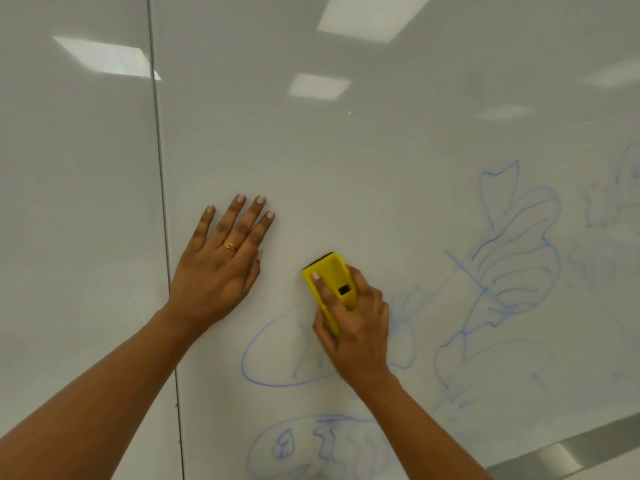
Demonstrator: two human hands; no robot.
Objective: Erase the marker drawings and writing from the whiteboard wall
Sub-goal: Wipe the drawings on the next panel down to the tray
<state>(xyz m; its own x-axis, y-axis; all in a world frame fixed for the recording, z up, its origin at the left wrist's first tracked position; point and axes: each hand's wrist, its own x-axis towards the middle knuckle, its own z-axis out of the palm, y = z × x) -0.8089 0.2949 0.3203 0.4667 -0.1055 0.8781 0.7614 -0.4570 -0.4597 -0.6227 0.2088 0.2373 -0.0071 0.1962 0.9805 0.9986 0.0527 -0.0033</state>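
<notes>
Whiteboard wall (381, 150) carries blue marker drawings (512, 244), mostly right of and below the right hand (356, 327). That hand grips a yellow eraser (329, 275) held against the board, thumb along its left edge, fingers curled over its right side. A drawn oval (249, 362) lies just below-left of the grip. The left hand (218, 268) rests flat with straight fingers, left of the eraser and apart from it.

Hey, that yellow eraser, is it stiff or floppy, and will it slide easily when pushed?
Probably stiff: the yellow eraser keeps crisp moulded edges under the grip of the right hand. Likely light, one hand holds it. It should glide easily; the whiteboard looks glossy, reflecting ceiling lights.
</notes>
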